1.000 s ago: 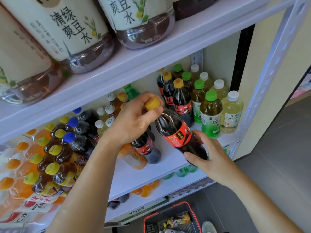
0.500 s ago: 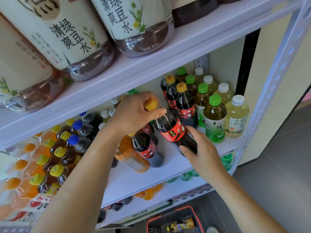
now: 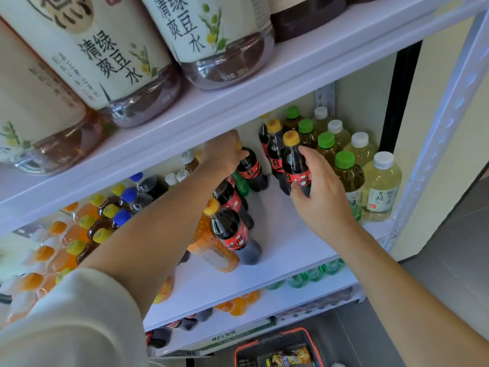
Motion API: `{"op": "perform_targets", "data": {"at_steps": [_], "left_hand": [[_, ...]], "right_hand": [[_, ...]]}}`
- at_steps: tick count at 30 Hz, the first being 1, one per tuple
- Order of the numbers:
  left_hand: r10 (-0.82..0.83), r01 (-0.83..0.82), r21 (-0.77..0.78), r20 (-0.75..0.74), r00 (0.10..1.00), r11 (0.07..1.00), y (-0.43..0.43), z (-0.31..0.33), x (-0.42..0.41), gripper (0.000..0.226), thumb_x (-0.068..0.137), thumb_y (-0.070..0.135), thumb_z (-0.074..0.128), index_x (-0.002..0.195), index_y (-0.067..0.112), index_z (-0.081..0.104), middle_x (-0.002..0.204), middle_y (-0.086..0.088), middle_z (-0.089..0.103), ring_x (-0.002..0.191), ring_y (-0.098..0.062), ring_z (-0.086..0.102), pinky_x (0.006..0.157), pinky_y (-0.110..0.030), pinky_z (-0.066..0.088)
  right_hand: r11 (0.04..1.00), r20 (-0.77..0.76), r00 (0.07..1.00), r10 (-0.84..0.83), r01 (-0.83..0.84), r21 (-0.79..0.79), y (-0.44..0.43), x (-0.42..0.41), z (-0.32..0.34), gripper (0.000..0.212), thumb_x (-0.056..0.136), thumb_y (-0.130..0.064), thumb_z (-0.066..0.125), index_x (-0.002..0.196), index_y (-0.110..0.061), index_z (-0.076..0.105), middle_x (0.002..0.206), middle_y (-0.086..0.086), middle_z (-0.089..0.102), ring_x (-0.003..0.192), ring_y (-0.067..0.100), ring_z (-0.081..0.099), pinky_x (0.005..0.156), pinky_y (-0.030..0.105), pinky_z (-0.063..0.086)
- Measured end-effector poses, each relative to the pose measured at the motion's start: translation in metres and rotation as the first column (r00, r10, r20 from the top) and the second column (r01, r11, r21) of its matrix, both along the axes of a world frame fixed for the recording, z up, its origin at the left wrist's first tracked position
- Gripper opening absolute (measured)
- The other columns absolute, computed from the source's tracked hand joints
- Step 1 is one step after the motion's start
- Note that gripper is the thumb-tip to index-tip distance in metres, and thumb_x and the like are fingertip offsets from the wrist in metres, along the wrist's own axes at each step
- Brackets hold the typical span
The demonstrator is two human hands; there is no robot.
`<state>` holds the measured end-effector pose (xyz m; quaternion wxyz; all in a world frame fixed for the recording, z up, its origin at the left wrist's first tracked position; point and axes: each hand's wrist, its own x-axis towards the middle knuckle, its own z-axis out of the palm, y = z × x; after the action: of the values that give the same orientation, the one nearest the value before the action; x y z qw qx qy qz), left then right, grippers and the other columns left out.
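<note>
Two dark cola-like bottles with red labels are in your hands on the middle shelf point(image 3: 285, 234). Your left hand point(image 3: 225, 154) is curled over the cap and neck of the rear bottle point(image 3: 252, 172), which is full of near-black drink and has its base down on the shelf board, just left of the row of like bottles. Your right hand point(image 3: 324, 197) wraps round the label of the yellow-capped bottle point(image 3: 292, 162) at the front of that row, which stands upright and is equally full. Touching your right hand on its far side are green-capped bottles point(image 3: 346, 176) of olive-amber tea, and beyond them white-capped bottles point(image 3: 381, 181) of pale yellow liquid. Under your left forearm another dark bottle point(image 3: 232, 234) stands against an orange drink bottle point(image 3: 211, 250). Further left are packed rows with yellow, blue and orange caps. On the shelf above stand large bottles point(image 3: 127, 75) with cream labels and a brownish-purple drink. Below, a red-rimmed basket point(image 3: 277, 348) holds a yellow wrapped packet.
</note>
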<state>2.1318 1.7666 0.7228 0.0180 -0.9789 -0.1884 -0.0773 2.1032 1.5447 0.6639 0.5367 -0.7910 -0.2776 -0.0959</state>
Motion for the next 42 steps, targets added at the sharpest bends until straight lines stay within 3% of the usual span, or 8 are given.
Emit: {"op": "perform_targets", "data": {"at_steps": [9,15,21,25,28,32,37,42], "left_hand": [[0.114,-0.120,-0.110,-0.066,0.991,0.987,-0.001,0.005,0.031,0.036,0.101,0.016,0.051,0.073,0.019,0.029,0.067,0.003,0.031,0.054,-0.009,0.027,0.044,-0.023,0.020],[0.162,-0.166,-0.054,-0.071,0.984,0.985,0.001,-0.001,0.039,0.028,0.098,0.030,0.058,0.099,0.015,0.034,0.071,0.003,0.039,0.057,-0.010,0.034,0.048,-0.027,0.018],[0.160,-0.159,0.020,-0.050,0.986,0.987,-0.006,-0.001,0.029,0.032,0.095,0.025,0.060,0.123,0.011,0.052,0.066,0.002,0.044,0.053,-0.013,0.040,0.045,-0.027,0.023],[0.115,-0.111,0.091,-0.045,0.992,0.990,-0.023,0.013,-0.001,0.040,0.091,0.021,0.059,0.129,0.015,0.050,0.076,0.000,0.049,0.074,-0.023,0.052,0.052,-0.031,0.034],[-0.085,0.089,-0.173,0.032,0.996,0.981,-0.047,0.013,-0.036,0.039,0.087,0.014,0.055,0.125,0.020,0.061,0.099,-0.003,0.068,0.093,-0.022,0.064,0.072,-0.030,0.048],[-0.195,0.347,-0.696,0.290,0.937,0.629,-0.096,-0.003,-0.102,0.056,0.081,0.034,0.064,0.135,0.035,0.048,0.115,0.021,0.061,0.109,0.005,0.058,0.097,-0.024,0.049],[-0.113,0.272,-0.927,0.251,0.961,0.259,-0.126,-0.022,-0.149,0.057,0.079,0.035,0.074,0.130,0.024,0.050,0.110,0.002,0.069,0.100,-0.012,0.065,0.093,-0.039,0.053],[0.053,0.306,-0.949,0.310,0.949,0.072,-0.143,-0.020,-0.173,0.043,0.079,0.026,0.075,0.117,0.012,0.059,0.086,-0.004,0.067,0.081,-0.025,0.064,0.084,-0.057,0.055]], "right_hand": [[0.997,-0.036,0.999,-0.017,0.014,-0.076,0.015,0.040,0.020,0.067,0.087,0.001,0.057,0.148,-0.001,0.030,0.143,0.019,0.048,0.130,0.035,0.046,0.103,0.028,0.034],[0.982,-0.182,0.983,-0.015,-0.020,-0.186,0.031,0.061,0.017,0.061,0.090,-0.011,0.060,0.145,-0.007,0.036,0.127,0.018,0.058,0.119,0.036,0.054,0.098,0.044,0.045],[0.982,-0.099,0.993,-0.060,0.041,-0.185,0.033,0.055,0.008,0.025,0.088,-0.021,0.069,0.108,-0.007,0.062,0.108,0.014,0.062,0.099,0.034,0.058,0.084,0.044,0.049],[0.994,-0.075,0.997,-0.035,0.027,-0.105,0.022,0.038,0.008,0.022,0.092,-0.022,0.065,0.108,-0.008,0.061,0.096,0.010,0.070,0.093,0.033,0.062,0.076,0.041,0.049],[1.000,-0.023,1.000,-0.021,0.021,-0.004,0.009,0.031,0.018,0.024,0.091,-0.021,0.066,0.109,-0.007,0.060,0.091,0.006,0.068,0.087,0.030,0.063,0.074,0.033,0.045],[0.917,-0.143,0.966,0.213,-0.147,0.372,-0.013,0.016,0.039,0.024,0.091,-0.018,0.060,0.115,-0.018,0.056,0.098,0.006,0.071,0.094,0.018,0.068,0.085,0.029,0.054],[0.652,-0.301,0.801,0.518,-0.141,0.745,-0.023,-0.008,0.054,0.029,0.092,-0.021,0.056,0.122,-0.021,0.057,0.090,0.009,0.072,0.091,0.031,0.070,0.080,0.039,0.056],[0.653,-0.396,0.735,0.550,-0.083,0.753,-0.020,-0.031,0.056,0.040,0.091,-0.029,0.060,0.128,-0.015,0.056,0.103,0.014,0.073,0.101,0.029,0.069,0.086,0.040,0.055]]}}
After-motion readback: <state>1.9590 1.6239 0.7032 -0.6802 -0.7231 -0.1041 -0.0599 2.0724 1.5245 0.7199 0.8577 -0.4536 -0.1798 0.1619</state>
